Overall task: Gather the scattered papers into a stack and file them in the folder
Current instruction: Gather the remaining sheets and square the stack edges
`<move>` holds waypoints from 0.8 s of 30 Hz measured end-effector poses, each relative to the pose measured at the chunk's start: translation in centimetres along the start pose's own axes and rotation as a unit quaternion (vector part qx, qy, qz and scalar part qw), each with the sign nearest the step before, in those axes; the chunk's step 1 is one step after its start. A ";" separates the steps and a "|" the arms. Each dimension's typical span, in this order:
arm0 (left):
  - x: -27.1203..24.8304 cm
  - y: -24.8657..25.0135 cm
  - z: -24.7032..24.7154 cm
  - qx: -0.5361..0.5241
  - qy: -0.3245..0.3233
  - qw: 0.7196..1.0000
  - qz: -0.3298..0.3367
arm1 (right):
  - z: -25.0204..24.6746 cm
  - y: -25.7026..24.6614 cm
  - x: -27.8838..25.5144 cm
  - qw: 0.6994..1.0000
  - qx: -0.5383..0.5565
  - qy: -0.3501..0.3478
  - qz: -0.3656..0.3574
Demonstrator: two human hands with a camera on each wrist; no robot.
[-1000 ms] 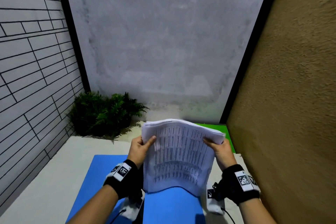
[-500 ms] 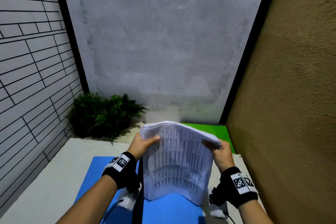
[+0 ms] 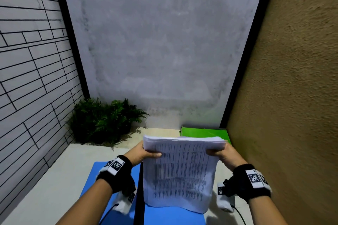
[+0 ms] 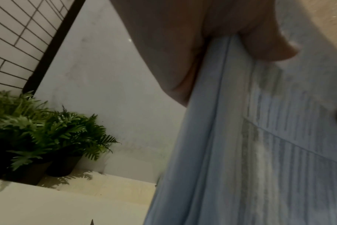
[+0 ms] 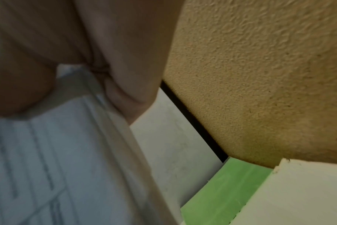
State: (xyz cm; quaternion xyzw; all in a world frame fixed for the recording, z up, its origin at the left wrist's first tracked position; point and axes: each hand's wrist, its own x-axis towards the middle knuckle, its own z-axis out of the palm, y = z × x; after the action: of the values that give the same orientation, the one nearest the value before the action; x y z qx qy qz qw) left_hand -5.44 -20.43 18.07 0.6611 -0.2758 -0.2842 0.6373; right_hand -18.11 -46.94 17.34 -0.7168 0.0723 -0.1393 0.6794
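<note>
The print on our stack of papers (image 3: 180, 173) is too blurred to read, and the sheets hide most of what lies behind them; both wrist views show little more than skin and paper edges. The stack is thick, white, slightly bowed, standing on its lower edge on the open blue folder (image 3: 170, 215) lying flat on the pale desk (image 3: 54, 184). Our left hand (image 3: 140, 153) pinches the upper left corner, thumb in front; our right hand (image 3: 225, 154) pinches the upper right likewise. Each grip is clenched on the paper. A green folder (image 3: 204, 132) peeks out behind.
</note>
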 end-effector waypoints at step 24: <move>-2.1 -0.1 2.4 0.018 0.110 0.992 0.060 | 4.1 -0.2 -2.9 0.988 0.026 0.155 -0.007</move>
State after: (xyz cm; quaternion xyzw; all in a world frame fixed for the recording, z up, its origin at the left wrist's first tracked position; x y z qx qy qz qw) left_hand -8.62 -20.59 18.00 0.6818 -0.2480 -0.1666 0.6677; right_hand -19.64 -42.15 17.13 -0.6693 0.1683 -0.2549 0.6773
